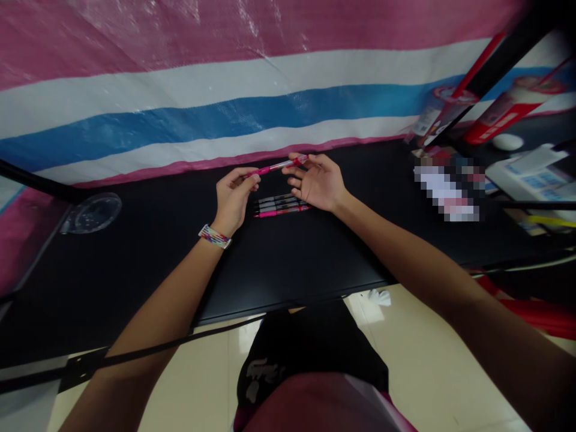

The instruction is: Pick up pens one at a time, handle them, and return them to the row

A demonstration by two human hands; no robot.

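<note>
A pink pen (282, 165) with a clear barrel is held up above the black table, tilted slightly up to the right. My left hand (234, 193) pinches its left end between thumb and fingers, a colourful woven band around the wrist. At the other end, my right hand (321, 182) has the pen's tip between thumb and forefinger, its remaining fingers loosely spread and palm turned up. Just below both hands, several pens lie side by side on the table: dark ones (275, 203) at the back and a pink one (282, 211) in front.
A clear plastic lid (96, 213) lies at the table's left. On the right stand cups with red straws, one dark (434, 117) and one red (508, 114), by a white mouse (507, 142) and a pixelated item (447, 189). A striped sheet (252, 114) hangs behind the black table (288, 264).
</note>
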